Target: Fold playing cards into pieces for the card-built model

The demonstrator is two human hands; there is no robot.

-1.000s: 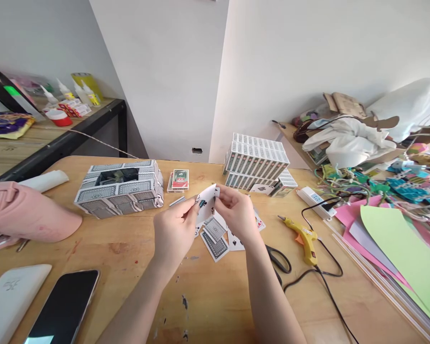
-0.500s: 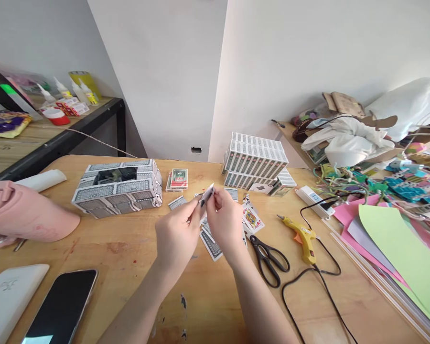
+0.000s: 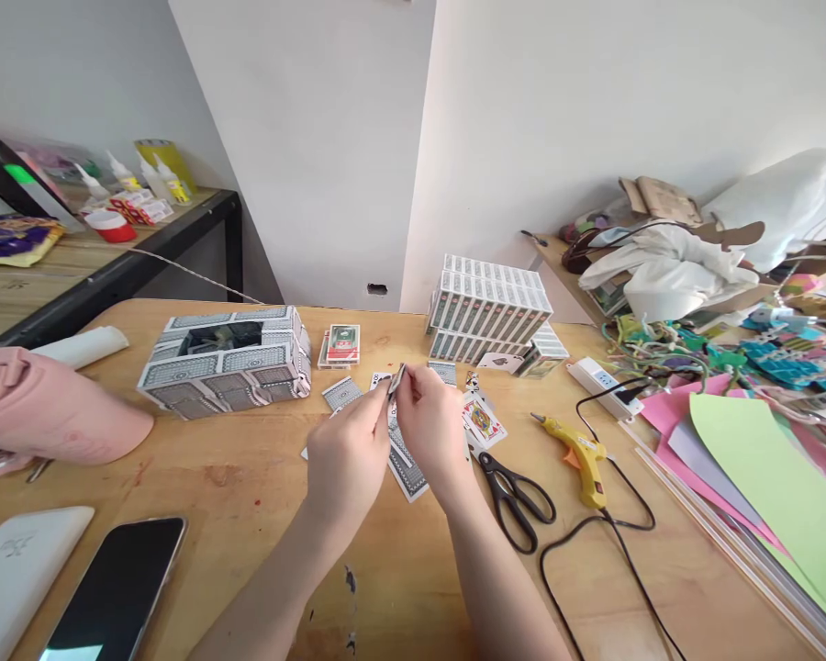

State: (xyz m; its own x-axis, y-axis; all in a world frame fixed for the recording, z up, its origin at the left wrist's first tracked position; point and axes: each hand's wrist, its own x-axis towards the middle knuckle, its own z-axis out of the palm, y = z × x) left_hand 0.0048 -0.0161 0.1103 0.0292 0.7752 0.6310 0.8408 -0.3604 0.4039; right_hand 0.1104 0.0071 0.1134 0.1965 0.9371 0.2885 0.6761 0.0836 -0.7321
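One bench [image 3: 240,514] carries one card-covered box [image 3: 227,363] by its back edge, one glue gun [image 3: 578,454] and one pair of scissors [image 3: 509,491]. The left hand [image 3: 348,450] and right hand [image 3: 432,427] pinch one mostly hidden card [image 3: 395,378] above mid-bench. Bare wood opens leftward; rightward, the scissors crowd the forearm.

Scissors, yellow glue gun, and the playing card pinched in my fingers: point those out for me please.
Scissors [image 3: 498,469]: head view, on the black handles near where they meet.
Glue gun [image 3: 585,450]: head view, on its yellow body.
Playing card [image 3: 396,378]: head view, on its narrow visible part.
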